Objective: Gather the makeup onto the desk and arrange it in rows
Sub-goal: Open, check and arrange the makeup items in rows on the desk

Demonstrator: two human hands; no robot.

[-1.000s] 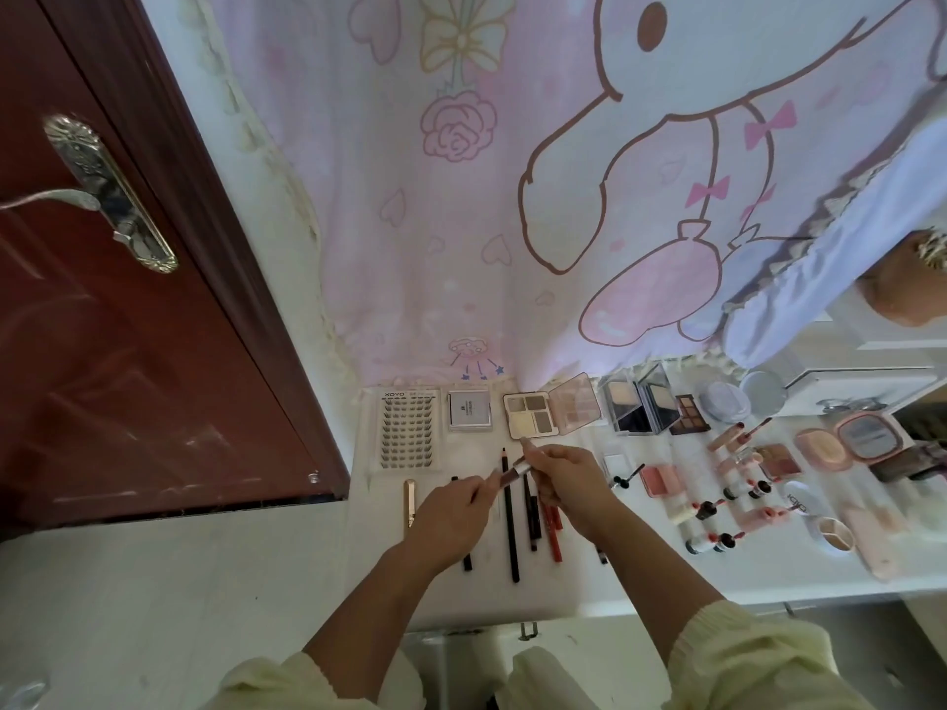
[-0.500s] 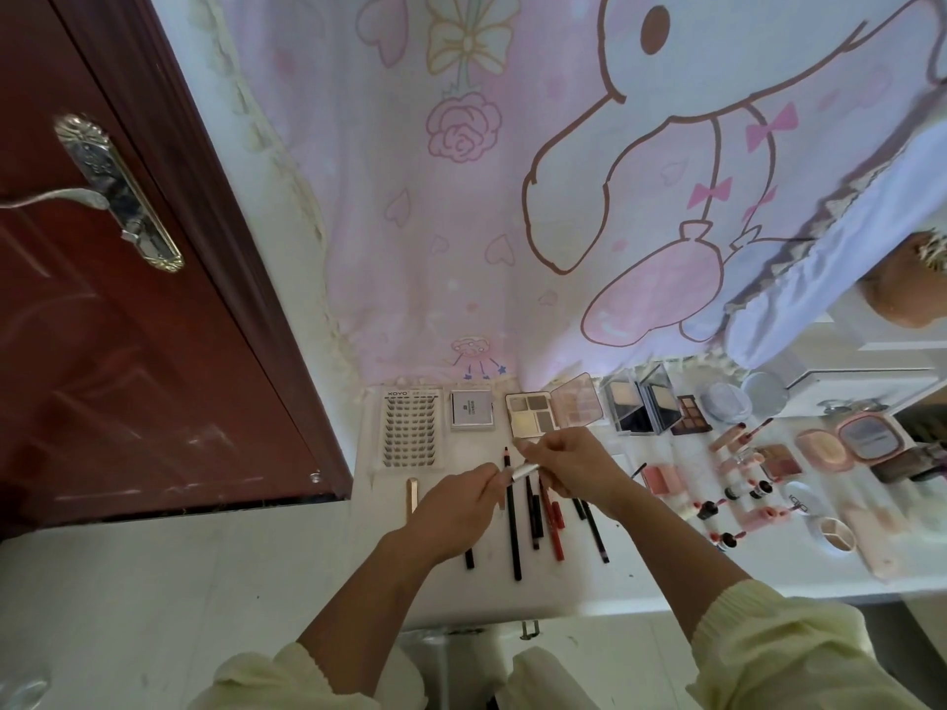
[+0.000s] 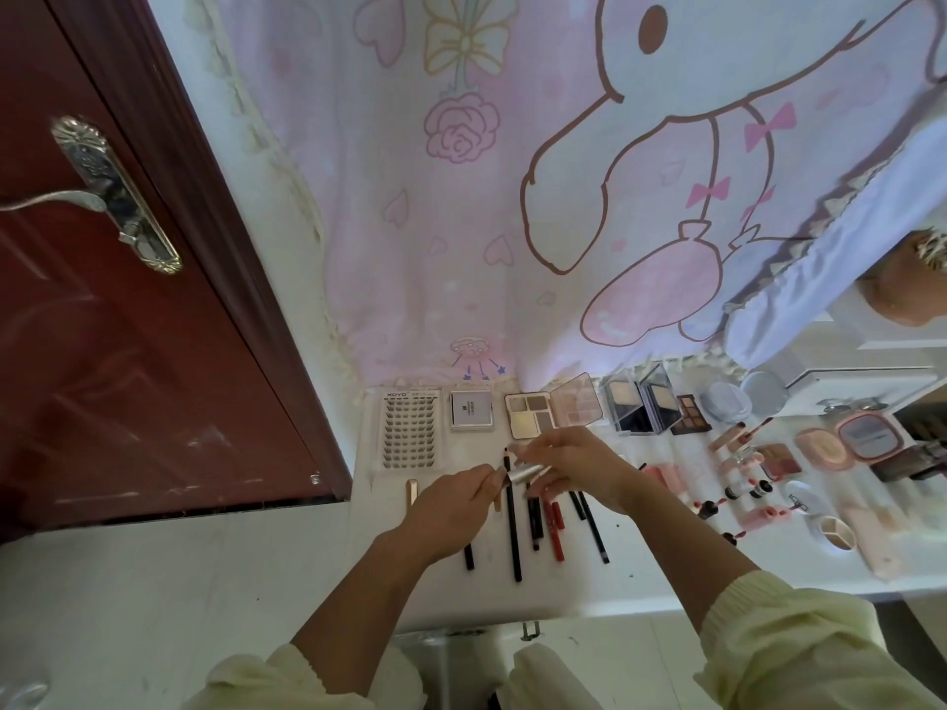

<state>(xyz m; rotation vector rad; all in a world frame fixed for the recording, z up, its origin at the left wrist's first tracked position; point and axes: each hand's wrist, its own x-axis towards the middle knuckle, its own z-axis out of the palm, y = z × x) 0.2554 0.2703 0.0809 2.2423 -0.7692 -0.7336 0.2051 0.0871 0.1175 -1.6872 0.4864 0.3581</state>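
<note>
- Both hands are over the white counter (image 3: 640,589), meeting just above the pencil row.
- The left hand (image 3: 451,504) pinches one end of a silver makeup stick (image 3: 525,473), fingers curled onto it.
- The right hand (image 3: 574,461) has the other end, thumb and fingertips closed round it.
- The stick lies roughly level between the two hands, held over the pencils.
- Underneath, black pencils (image 3: 512,535) lie side by side with red pencils (image 3: 556,525) among them, all running away from the person.
- A slim gold stick (image 3: 411,491) lies apart at the left end.
- The back row along the curtain holds a lash tray (image 3: 410,427), a silver compact (image 3: 471,425), an eyeshadow palette (image 3: 530,425) with its clear lid up, and black compacts (image 3: 635,407) standing open.
- Off to the right are pink tubes, small bottles and a round pink compact (image 3: 866,435); finer detail there is blurred.
- A bunny-print curtain (image 3: 563,197) hangs behind, and a dark red door (image 3: 128,376) stands at the left.
</note>
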